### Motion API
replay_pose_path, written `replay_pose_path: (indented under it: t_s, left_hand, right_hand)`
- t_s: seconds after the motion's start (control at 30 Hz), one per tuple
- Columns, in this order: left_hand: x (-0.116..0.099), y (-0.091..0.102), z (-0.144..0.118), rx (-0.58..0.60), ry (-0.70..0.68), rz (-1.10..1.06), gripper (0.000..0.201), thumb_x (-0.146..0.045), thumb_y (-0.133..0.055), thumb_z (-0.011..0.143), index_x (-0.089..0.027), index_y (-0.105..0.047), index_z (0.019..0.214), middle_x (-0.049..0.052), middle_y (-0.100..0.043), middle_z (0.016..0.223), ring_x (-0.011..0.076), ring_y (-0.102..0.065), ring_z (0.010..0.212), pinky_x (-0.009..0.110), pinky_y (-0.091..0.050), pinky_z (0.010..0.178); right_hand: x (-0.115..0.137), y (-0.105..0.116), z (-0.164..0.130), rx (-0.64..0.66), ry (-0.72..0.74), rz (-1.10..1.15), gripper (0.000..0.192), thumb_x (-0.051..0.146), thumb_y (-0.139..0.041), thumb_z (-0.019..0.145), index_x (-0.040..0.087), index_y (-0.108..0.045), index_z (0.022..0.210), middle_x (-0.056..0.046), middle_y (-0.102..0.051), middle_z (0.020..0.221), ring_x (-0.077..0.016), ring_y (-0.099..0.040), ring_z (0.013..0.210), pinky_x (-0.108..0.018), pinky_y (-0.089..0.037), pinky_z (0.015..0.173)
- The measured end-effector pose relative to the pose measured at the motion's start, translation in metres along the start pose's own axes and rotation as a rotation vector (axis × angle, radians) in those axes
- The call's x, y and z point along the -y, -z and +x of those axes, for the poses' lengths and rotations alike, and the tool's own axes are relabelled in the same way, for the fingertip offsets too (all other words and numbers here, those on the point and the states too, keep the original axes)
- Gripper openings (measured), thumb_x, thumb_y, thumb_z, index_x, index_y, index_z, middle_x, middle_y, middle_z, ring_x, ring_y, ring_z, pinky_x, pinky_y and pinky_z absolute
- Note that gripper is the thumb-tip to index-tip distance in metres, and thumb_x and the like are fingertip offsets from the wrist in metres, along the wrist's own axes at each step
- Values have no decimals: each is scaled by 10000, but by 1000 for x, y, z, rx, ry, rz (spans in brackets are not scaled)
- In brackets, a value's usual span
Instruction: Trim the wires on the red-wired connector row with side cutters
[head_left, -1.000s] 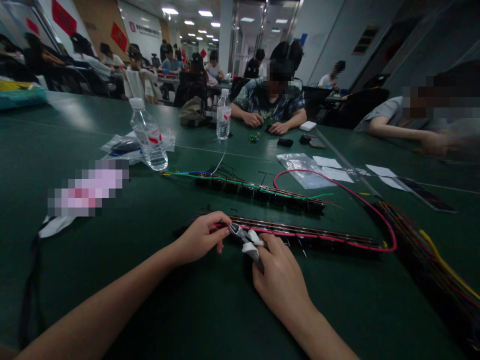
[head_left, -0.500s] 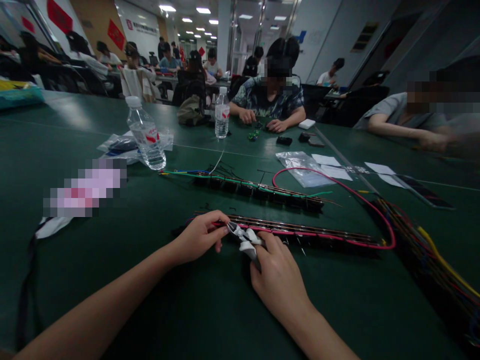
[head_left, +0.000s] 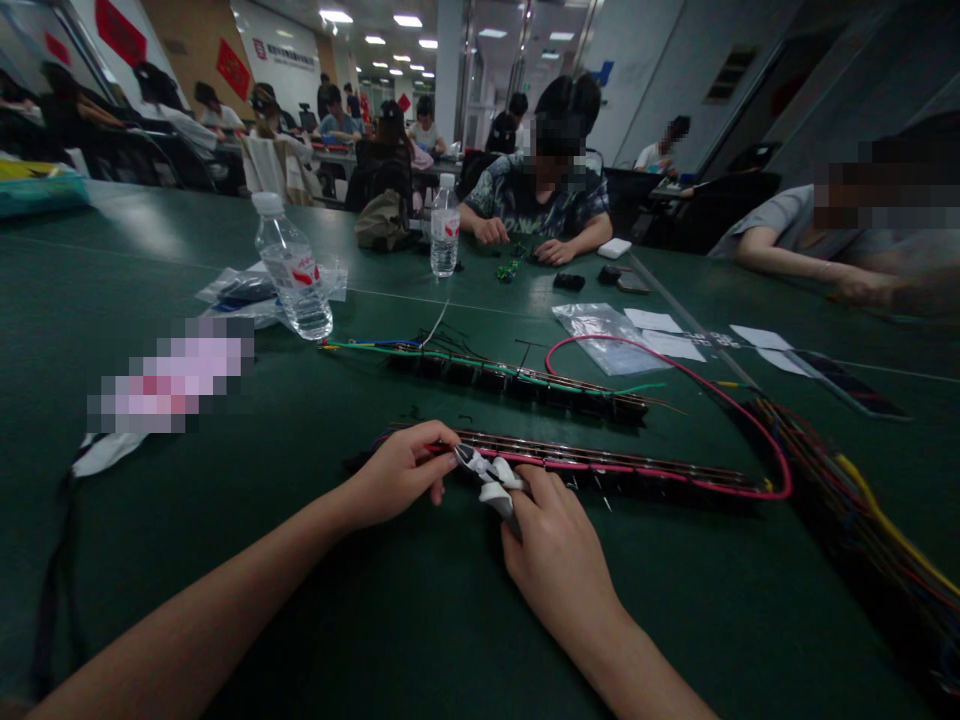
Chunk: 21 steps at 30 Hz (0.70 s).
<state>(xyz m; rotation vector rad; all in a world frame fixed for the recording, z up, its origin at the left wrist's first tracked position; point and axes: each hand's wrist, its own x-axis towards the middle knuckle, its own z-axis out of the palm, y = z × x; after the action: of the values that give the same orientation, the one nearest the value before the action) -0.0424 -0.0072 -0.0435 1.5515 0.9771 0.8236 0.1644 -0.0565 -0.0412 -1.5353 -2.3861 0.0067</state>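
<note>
My right hand (head_left: 559, 535) is wrapped round the handles of white-and-grey cutting pliers (head_left: 487, 475). The jaws of the pliers point up and left, at the fingertips of my left hand (head_left: 401, 470). That hand is pinched at the left part of a long black strip assembly (head_left: 637, 475) with a red wire along it; what sits between the fingertips is too small to make out. A second black strip (head_left: 517, 380) with a green wire lies behind, parallel to the first. A loop of red cable (head_left: 772, 440) rises from the near strip's right end.
Two water bottles (head_left: 296, 275) (head_left: 444, 228) stand beyond the strips. A wire bundle (head_left: 862, 500) lies at the right. Plastic bags (head_left: 607, 335) and paper slips (head_left: 652, 320) lie farther back. Across the table, a person (head_left: 551, 190) handles small parts; another sits at the right.
</note>
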Motion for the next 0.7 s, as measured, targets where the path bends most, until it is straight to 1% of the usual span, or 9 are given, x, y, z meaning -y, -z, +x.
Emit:
replay_pose_path:
  t_s: [0.37, 0.57, 0.7]
  left_hand:
    - [4, 1, 0, -2, 6, -4, 118, -201, -537, 898, -147, -575, 995, -17, -589, 758, 86, -579, 513, 221, -473, 512]
    - [1, 0, -1, -2, -3, -1, 114, -197, -540, 894, -140, -577, 986, -27, -573, 731, 89, -582, 516, 224, -481, 520]
    - [0, 0, -1, -12, -4, 2, 106, -189, -535, 894, -140, -576, 978, -24, -577, 754, 82, -577, 514, 223, -477, 521]
  right_hand:
    - [-3, -4, 0, -17, 23, -25, 244, 36, -590, 752, 135, -668, 961, -126, -604, 1117, -273, -549, 994, -396, -483, 840]
    - [-1, -3, 0, -27, 14, -25, 231, 36, -588, 742, 143, -663, 933, -126, -599, 1113, -275, -545, 1000, -397, -476, 845]
    - [0, 0, 0, -18, 11, -24, 219, 41, -591, 744, 140, -667, 924, -127, -601, 1102, -271, -551, 988, -392, -479, 839]
